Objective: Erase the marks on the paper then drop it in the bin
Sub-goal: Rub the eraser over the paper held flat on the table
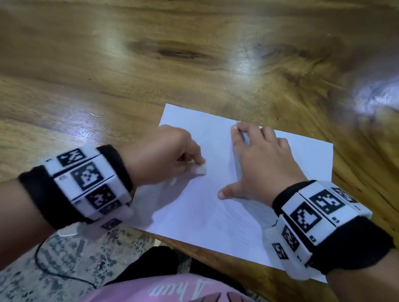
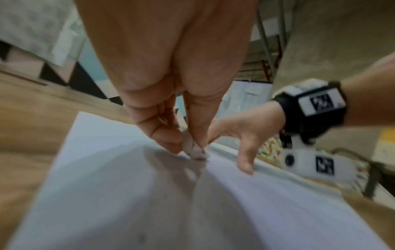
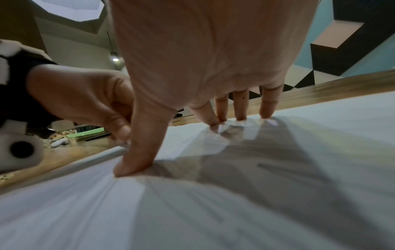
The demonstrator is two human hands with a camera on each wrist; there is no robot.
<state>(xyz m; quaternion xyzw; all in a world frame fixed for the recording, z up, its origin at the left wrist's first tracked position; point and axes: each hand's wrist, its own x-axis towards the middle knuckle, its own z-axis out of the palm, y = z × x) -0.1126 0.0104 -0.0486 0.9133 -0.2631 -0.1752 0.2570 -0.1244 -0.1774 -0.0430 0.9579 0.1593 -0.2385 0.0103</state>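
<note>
A white sheet of paper (image 1: 201, 215) lies on the wooden table near its front edge, one corner hanging past the edge. My left hand (image 1: 168, 155) pinches a small white eraser (image 1: 201, 170) and presses it onto the paper's left part. In the left wrist view the eraser (image 2: 195, 150) sits between thumb and fingertips, touching the paper (image 2: 128, 203). My right hand (image 1: 259, 162) lies spread on the sheet, fingers straight, thumb out, holding it down. In the right wrist view its fingertips (image 3: 265, 113) press on the paper (image 3: 213, 211). Only faint marks show on the sheet. No bin is in view.
The glossy wooden table (image 1: 154, 60) stretches far ahead and to the left. Its front edge (image 1: 231, 260) runs under the paper's near side. Below lie a speckled floor (image 1: 33, 268) with a thin black cable and my pink shirt.
</note>
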